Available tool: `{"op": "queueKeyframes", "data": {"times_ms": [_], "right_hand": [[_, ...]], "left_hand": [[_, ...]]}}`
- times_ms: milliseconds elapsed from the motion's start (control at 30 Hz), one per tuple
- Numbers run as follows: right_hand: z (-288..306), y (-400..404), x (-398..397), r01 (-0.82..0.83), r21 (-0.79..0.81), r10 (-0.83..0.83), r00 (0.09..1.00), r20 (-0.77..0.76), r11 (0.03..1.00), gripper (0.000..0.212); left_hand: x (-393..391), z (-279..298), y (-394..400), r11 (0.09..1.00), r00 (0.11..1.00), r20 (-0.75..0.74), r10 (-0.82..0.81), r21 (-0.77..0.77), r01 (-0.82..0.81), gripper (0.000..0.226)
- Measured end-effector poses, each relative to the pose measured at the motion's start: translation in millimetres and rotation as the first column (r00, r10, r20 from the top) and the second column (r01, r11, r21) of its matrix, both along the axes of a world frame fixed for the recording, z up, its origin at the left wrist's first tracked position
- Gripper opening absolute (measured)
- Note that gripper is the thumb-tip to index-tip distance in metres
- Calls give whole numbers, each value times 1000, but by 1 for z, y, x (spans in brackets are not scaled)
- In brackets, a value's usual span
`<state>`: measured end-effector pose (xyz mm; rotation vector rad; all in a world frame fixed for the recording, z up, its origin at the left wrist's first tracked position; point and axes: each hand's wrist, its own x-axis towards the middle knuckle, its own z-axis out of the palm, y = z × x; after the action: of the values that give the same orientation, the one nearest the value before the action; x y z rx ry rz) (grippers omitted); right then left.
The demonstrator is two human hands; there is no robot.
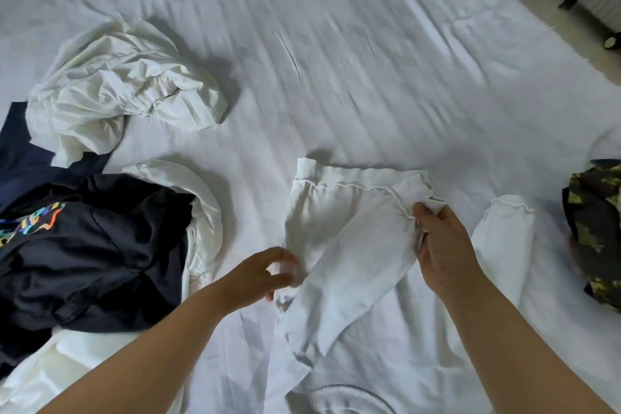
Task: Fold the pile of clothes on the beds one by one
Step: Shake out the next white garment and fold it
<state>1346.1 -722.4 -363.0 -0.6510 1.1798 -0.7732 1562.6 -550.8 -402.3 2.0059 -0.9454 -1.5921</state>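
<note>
Your right hand pinches the white sweatshirt, spread near-centre on the bed; left hand hovers, fingers loosely curled, empty. Pull unevenly and that folded sleeve slips crooked.

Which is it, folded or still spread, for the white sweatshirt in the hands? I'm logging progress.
Partly folded: the white sweatshirt has its hem doubled toward the collar, right hand gripping it; one sleeve lies out beside it.
</note>
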Motion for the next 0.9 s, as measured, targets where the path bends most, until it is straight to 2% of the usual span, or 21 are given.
{"op": "queueKeyframes", "data": {"times_ms": [67, 133, 200, 233, 267, 300, 367, 433, 467, 533, 567, 600, 633, 667, 733, 767, 800, 833, 900], "right_hand": [[-3, -3, -3, -27, -13, 27, 998, 59, 1000, 25], [-4, -5, -8, -50, -29, 52, 995, 82, 998, 27], [-6, -9, -15, -42, -36, 45, 996, 80, 998, 29], [-6, -12, -19, -27, -34, 30, 996, 85, 999, 28], [-8, -14, -23, -10, -30, 13, 996, 88, 999, 28], [-11, -16, -25, 6, -20, -4, 997, 82, 1000, 27], [-21, -19, -27, 12, 12, -12, 1000, 10, 1000, 22], [-33, -19, -23, -32, 19, 36, 974, -223, 999, 18], [-41, -17, -20, -92, -3, 83, 907, -413, 996, 27], [-49, -9, -16, -339, -132, 115, 618, -778, 931, 48], [-51, -1, -14, -502, -232, 55, 493, -868, 833, 51], [-54, 9, -12, -653, -306, -14, 412, -911, 692, 50], [-58, 18, -11, -765, -326, -60, 354, -933, 555, 50], [-64, 24, -12, -851, -276, -55, 282, -958, 446, 51], [-78, 31, -20, -949, -7, 93, 38, -995, 315, 61], [-88, 30, -28, -952, 122, 151, -81, -985, 282, 65], [-97, 26, -37, -934, 197, 183, -147, -972, 296, 66], [-104, 20, -43, -917, 232, 195, -175, -965, 325, 64], [-104, 10, -49, -913, 225, 207, -161, -965, 340, 62]], "left_hand": [[-11, -4, -12, 997, 999, 9, 50, -54, -49, 38], [-23, -6, -24, 996, 1000, 8, -20, -86, 21, 41], [-26, -11, -29, 970, 965, 120, -234, -38, 240, 26], [-23, -12, -28, 934, 911, 210, -355, 42, 354, 20], [-17, -13, -26, 894, 843, 298, -448, 143, 425, 28], [-9, -15, -19, 872, 785, 379, -490, 224, 436, 38], [6, -18, -4, 900, 768, 473, -433, 268, 343, 45], [11, -18, 9, 928, 777, 510, -370, 250, 278, 37], [8, -18, 14, 941, 765, 548, -338, 213, 264, 36], [-5, -25, 23, 972, 677, 715, -176, 17, 235, 47], [-14, -26, 25, 965, 618, 784, -60, -112, 235, 50], [-23, -26, 25, 936, 573, 820, 15, -213, 280, 49], [-31, -27, 26, 895, 543, 839, 21, -258, 365, 48], [-37, -30, 27, 846, 516, 856, -32, -252, 469, 48], [-47, -44, 33, 782, 435, 884, -174, -144, 606, 56], [-50, -50, 36, 780, 407, 880, -244, -72, 622, 63], [-52, -54, 37, 787, 398, 865, -306, -5, 616, 70], [-52, -55, 37, 799, 402, 848, -345, 41, 600, 78], [-53, -56, 34, 821, 421, 820, -387, 99, 562, 95]]}}
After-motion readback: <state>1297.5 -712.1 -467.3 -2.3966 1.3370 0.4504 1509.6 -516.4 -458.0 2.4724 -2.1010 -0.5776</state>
